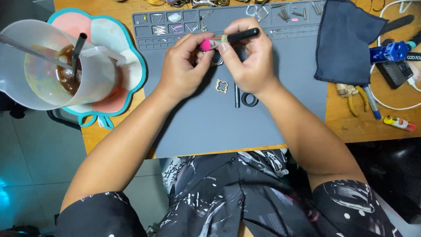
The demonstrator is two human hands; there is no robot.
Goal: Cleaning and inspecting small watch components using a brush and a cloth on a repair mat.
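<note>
At far left stood a translucent plastic cup of iced brown drink (66, 66). Your left hand (182, 66) pinched the pink bristle tip (205, 44), your right hand (247, 57) gripped the black-handled brush (241, 35), perhaps cleaning a part hidden between them; steady fingers next. A gold clover-shaped frame (222, 86) lay just nearer on the grey silicone work mat (280, 109).

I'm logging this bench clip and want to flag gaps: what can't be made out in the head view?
- What the left hand pinches: only a pink tip shows; fingers cover the rest.
- The black-handled tool in the right hand: its working end is hidden by fingers.
- Small parts in the grey mat's tray compartments: too small to identify.
- Items along the top edge: cut off by the frame.
- The dark ring: partly under the right wrist.
</note>
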